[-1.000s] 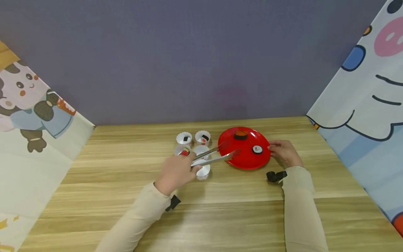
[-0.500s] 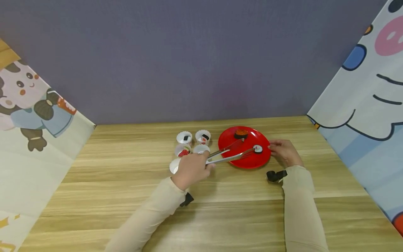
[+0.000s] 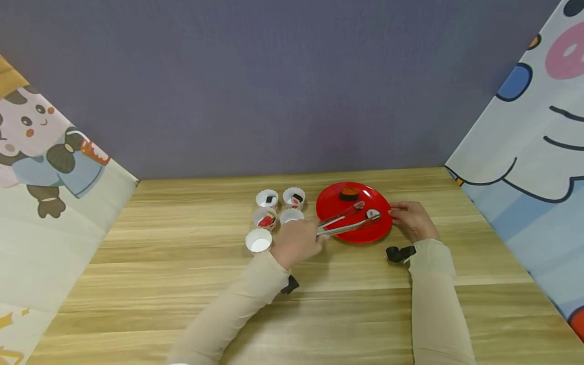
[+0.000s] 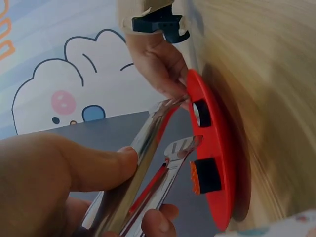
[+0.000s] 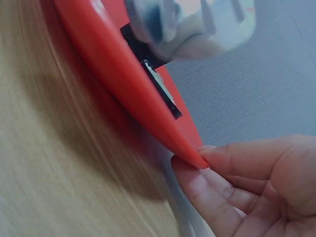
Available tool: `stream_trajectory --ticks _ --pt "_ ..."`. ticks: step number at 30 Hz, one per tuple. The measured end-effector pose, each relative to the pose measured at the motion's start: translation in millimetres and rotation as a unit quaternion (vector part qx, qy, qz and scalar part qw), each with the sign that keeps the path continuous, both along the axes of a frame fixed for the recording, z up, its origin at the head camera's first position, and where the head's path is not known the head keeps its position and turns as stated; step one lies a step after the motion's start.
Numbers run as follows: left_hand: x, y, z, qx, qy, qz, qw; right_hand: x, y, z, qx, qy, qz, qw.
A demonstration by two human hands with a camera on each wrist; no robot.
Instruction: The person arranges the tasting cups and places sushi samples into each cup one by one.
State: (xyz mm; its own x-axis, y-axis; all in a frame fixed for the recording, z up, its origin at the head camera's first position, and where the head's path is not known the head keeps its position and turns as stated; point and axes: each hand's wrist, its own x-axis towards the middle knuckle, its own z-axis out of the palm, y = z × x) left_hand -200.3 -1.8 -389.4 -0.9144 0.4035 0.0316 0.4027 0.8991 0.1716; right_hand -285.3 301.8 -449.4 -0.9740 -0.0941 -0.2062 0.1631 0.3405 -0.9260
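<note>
In the head view my left hand grips metal tongs, whose spread tips reach over the red plate. One tip overlaps the round sushi roll with a white top; the other points between it and the orange-topped sushi. The left wrist view shows thumb and fingers on the two arms of the tongs, the tips parted close to the plate's face. My right hand pinches the plate's right rim between thumb and fingers, plain in the right wrist view, where a tong tip looms over the sushi.
Left of the plate stand several white fluted cups. The back left cup, back right cup and middle left cup hold sushi pieces; the front cup shows a bare white inside. Another cup sits just behind my left hand.
My left hand has moved right with the tongs, carrying their tips from the plate's left part to the round sushi roll. My right hand keeps its pinch on the rim.
</note>
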Motion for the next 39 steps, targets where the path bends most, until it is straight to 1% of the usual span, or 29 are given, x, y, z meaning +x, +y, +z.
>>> stream_trajectory --ticks 4,10,15,20,24,31,36,39 --pt "-1.1 8.1 -2.2 -0.017 0.004 0.0 0.9999 0.3 0.4 -0.1 0.001 0.002 0.002 1.0" --pt "-3.2 19.0 -5.0 -0.035 -0.013 0.014 0.9992 0.0 1.4 -1.7 -0.003 0.007 0.005 1.0" --pt "-3.9 25.7 -8.7 -0.058 -0.019 0.028 0.9977 0.0 0.2 -2.4 -0.001 0.001 0.005 1.0" --pt "-4.6 30.9 -11.4 -0.068 -0.018 0.033 0.997 0.3 -0.6 -2.1 0.0 -0.006 0.003 1.0" --pt "-4.9 34.6 -11.7 -0.072 -0.015 0.035 0.9967 -0.5 0.7 -2.1 0.004 -0.002 0.003 1.0" --pt "-5.9 39.6 -13.1 -0.101 -0.012 0.038 0.9942 -0.9 0.5 -0.7 0.009 -0.001 0.006 1.0" --pt "-6.0 40.3 -13.3 -0.101 -0.008 0.032 0.9944 -0.5 0.1 0.2 0.009 0.006 0.003 1.0" --pt "-5.8 38.2 -12.7 -0.091 -0.007 0.031 0.9953 0.0 -0.8 1.1 0.013 0.005 0.001 1.0"
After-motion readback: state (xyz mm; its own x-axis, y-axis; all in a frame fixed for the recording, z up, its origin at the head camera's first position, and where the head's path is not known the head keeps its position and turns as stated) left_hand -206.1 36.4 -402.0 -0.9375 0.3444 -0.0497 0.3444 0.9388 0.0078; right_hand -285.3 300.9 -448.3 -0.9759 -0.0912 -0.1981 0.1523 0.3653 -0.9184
